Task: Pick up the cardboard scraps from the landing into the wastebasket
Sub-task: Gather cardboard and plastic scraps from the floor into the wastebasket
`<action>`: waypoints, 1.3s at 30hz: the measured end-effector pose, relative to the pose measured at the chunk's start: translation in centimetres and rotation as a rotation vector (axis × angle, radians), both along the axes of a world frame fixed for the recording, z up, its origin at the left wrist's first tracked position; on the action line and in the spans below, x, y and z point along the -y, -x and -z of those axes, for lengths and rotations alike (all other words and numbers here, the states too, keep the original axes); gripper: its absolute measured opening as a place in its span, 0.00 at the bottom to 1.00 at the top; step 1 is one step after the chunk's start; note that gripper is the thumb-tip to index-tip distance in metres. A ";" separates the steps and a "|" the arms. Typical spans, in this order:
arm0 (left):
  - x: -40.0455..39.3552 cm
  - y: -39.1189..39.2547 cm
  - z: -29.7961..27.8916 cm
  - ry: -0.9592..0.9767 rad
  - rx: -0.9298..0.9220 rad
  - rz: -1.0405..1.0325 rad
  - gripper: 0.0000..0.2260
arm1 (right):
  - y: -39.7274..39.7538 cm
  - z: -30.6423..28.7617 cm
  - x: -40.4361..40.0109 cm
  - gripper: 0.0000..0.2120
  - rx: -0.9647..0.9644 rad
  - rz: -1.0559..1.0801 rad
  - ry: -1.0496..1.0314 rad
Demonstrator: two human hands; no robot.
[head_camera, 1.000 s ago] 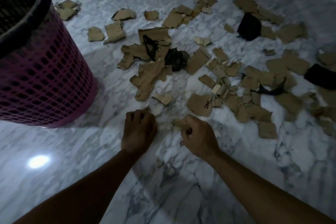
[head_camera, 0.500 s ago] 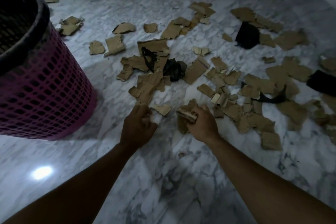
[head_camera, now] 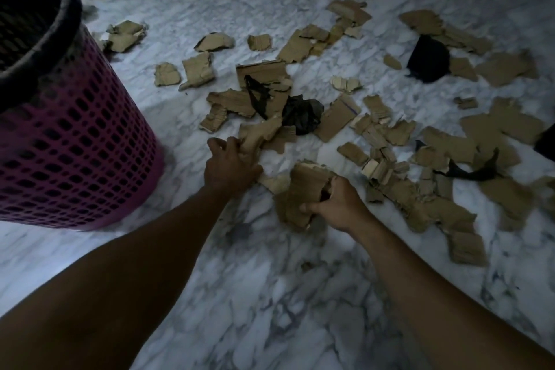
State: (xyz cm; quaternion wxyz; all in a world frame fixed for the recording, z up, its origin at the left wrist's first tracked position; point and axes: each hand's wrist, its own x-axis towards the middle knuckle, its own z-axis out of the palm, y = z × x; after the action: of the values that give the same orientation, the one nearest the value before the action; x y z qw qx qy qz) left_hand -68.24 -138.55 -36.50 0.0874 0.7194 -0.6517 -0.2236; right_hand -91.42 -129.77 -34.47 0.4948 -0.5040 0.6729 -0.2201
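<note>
A stack of torn brown cardboard scraps point(head_camera: 303, 198) is gripped in the right hand point(head_camera: 336, 207). The left hand point(head_camera: 231, 165) is closed on a long brown scrap point(head_camera: 258, 137) running up and away from it. The pink mesh plastic wastebasket point(head_camera: 75, 141) is left of both hands, nearer the left one.

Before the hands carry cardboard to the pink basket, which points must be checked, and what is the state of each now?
1. Right hand grips a bundle of scraps: ok.
2. Left hand has closed on the scrap it touches: cannot tell.
3. Wastebasket upright, mouth open, beside the left arm: ok.
4. Floor between hands and basket free of obstacles: ok.
5. Black plastic bits kept out of the grasp: ok.
6. Landing cleared: not ok, many scraps remain.
</note>
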 end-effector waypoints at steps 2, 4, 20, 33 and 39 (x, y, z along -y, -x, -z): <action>-0.4 -0.4 0.1 0.032 -0.016 0.025 0.29 | -1.2 -0.3 1.4 0.30 -0.027 -0.036 -0.039; -1.2 -0.8 0.0 0.066 -0.029 0.043 0.22 | -3.0 -0.3 2.8 0.28 -0.055 -0.091 -0.072; -6.3 -6.4 0.4 0.266 -0.162 -0.299 0.27 | -4.5 1.3 0.3 0.32 -0.169 -0.277 -0.146; -4.5 -1.5 -0.3 0.078 -0.138 0.265 0.17 | -3.7 -0.9 0.5 0.33 -0.103 -0.326 -0.069; -4.9 -1.3 -0.1 0.065 -0.207 0.051 0.17 | -8.0 0.5 -1.9 0.33 -0.249 -0.371 0.125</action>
State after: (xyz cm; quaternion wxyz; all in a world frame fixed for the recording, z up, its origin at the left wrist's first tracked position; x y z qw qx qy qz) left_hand -66.96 -133.61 -36.40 0.1719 0.6724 -0.6643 -0.2777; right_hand -83.38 -127.92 -34.99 0.4079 -0.6720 0.6095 -0.1027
